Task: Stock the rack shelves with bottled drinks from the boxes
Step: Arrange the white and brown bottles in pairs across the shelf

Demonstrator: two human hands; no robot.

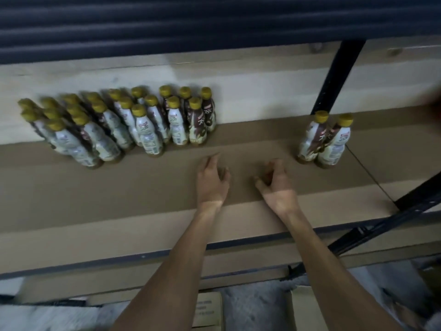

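Several gold-capped bottles [152, 120] with white and brown labels stand in rows at the back left of the brown shelf [119, 187]. A separate pair of bottles [327, 139] stands upright at the right, near the black upright. My left hand [211, 177] and my right hand [274, 180] hover over the bare shelf between the two groups. Both hands hold nothing, with fingers loosely curled. Neither hand touches a bottle.
A black rack upright [338, 77] rises behind the pair of bottles, and a diagonal black brace [381, 225] crosses at the right. The shelf's dark front edge [143, 255] runs below my forearms. Open cardboard boxes [210, 309] sit on the floor underneath.
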